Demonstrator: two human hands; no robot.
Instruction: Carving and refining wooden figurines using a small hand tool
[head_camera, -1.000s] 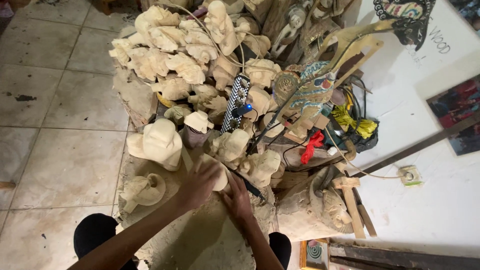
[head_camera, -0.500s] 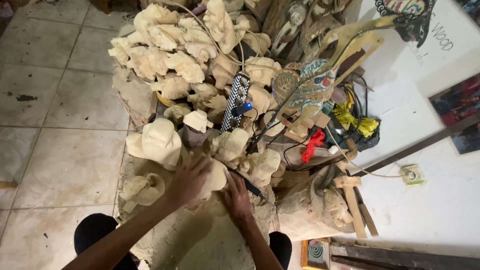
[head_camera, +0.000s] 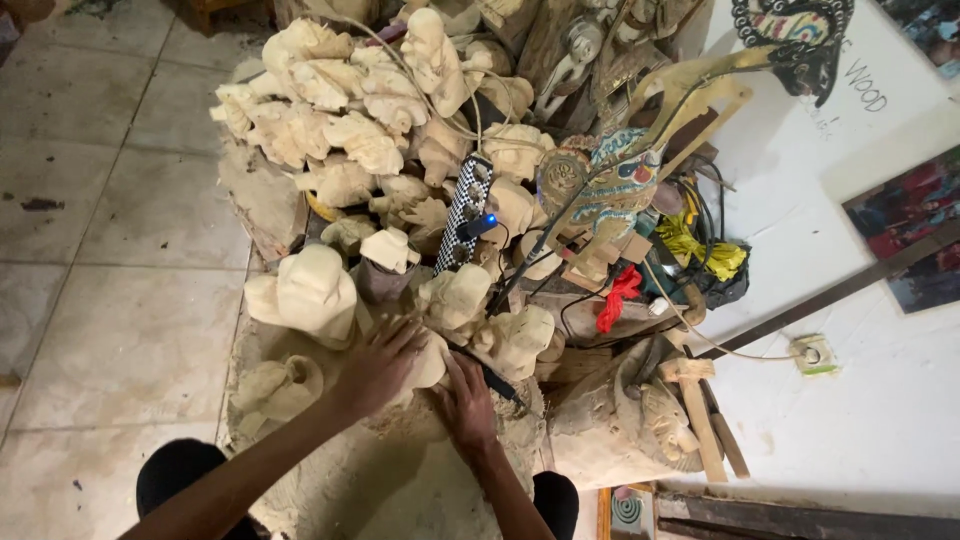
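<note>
Carvings of pale unpainted wood (head_camera: 330, 120) heap from 10 to 12 o'clock. Under the left hand (head_camera: 378, 362), fingers (head_camera: 408, 330) spread flat, lies a pale wooden carving (head_camera: 430, 362); the right hand (head_camera: 465, 400) presses its 5 o'clock side, fingers together beside a dark tool handle (head_camera: 497, 380).

Heap of carvings (head_camera: 350, 130) at centre, on a mound against the wall (head_camera: 850, 420) to the right; tiled floor (head_camera: 110, 250) to the left. Power strip (head_camera: 467, 210) lies within the heap, right of centre. Painted puppet (head_camera: 610, 185) just right of the strip. Mallet (head_camera: 695, 400) at lower right, near a wall socket (head_camera: 812, 353). Left hand (head_camera: 380, 365) rests on a carving (head_camera: 425, 360) at the heap's near edge; right hand (head_camera: 465, 400) just beside it, touching the same carving. Hat-shaped carving (head_camera: 305, 295) behind the left hand.
</note>
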